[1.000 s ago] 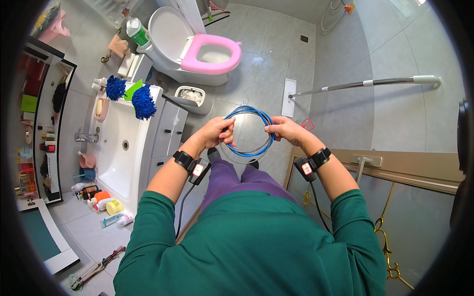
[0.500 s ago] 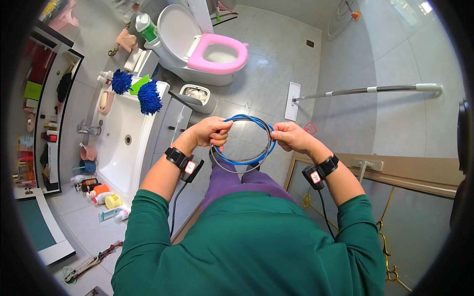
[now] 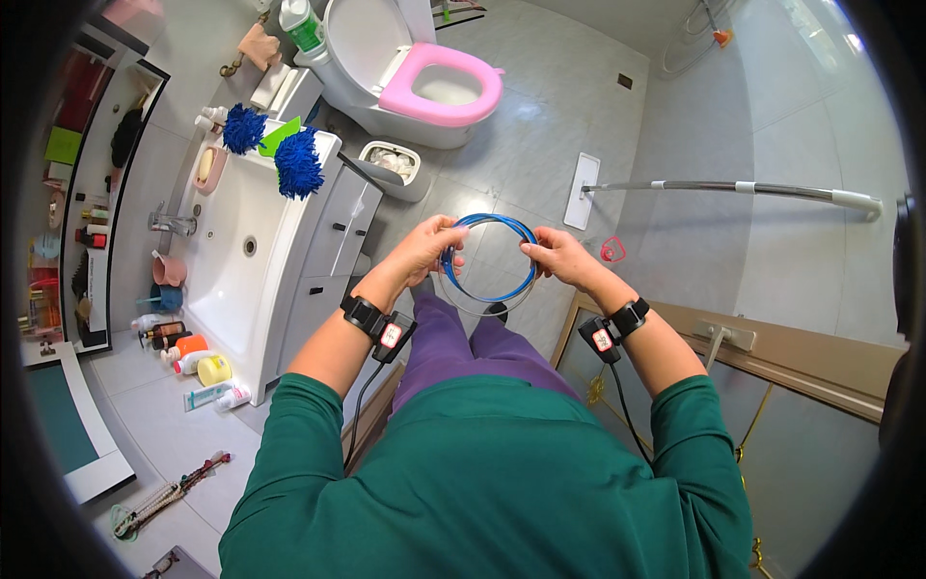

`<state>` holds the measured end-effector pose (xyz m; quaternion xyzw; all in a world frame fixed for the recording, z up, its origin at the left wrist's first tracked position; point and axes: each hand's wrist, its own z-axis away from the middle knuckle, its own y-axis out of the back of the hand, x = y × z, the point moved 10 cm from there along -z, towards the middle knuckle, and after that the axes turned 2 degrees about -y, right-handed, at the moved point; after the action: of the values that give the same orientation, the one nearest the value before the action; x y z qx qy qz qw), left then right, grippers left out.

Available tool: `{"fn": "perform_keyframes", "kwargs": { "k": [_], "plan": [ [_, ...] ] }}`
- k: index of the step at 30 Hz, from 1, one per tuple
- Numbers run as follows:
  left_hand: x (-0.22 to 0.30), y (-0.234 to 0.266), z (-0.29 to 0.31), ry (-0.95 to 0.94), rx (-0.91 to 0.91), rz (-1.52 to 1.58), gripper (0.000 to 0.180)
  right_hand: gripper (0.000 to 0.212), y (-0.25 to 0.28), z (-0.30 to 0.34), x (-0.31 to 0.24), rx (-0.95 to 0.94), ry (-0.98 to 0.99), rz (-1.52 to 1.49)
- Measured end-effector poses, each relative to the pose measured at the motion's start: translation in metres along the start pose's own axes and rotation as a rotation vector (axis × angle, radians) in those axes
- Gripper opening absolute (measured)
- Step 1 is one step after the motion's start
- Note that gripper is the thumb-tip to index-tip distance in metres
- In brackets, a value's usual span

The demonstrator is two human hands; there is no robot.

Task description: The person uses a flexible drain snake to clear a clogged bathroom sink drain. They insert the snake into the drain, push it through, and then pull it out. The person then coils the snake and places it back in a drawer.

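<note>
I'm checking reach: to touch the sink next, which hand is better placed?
Probably the left hand: it holds the left side of the blue coil, nearer the sink. The right hand holds the opposite side, farther away.

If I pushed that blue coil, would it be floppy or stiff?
Probably springy: the blue coil holds a round shape between the left hand and right hand. It's likely light, being thin. The grey strand bowing away may wobble.

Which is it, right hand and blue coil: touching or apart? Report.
Touching: the head view shows the right hand pinching the blue coil at its right edge.
</note>
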<state>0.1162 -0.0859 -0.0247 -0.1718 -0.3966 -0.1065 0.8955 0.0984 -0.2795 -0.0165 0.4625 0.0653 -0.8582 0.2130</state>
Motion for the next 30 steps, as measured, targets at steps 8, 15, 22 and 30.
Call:
{"fn": "perform_keyframes", "kwargs": {
  "k": [8,15,22,30],
  "plan": [
    [-0.019,0.014,-0.004,0.007,-0.038,0.358,0.043,0.023,0.000,-0.023,0.008,0.043,0.076,0.033],
    [-0.009,0.020,-0.001,-0.076,-0.001,0.457,0.046,0.029,-0.003,-0.027,-0.006,0.048,0.156,-0.051],
    [-0.026,0.030,-0.010,-0.077,0.108,0.431,0.043,0.033,-0.013,-0.035,-0.005,0.047,0.141,0.029],
    [-0.075,0.033,-0.035,0.104,0.093,0.553,0.045,0.023,-0.022,-0.048,0.018,0.110,0.096,0.161]
  ]
}}
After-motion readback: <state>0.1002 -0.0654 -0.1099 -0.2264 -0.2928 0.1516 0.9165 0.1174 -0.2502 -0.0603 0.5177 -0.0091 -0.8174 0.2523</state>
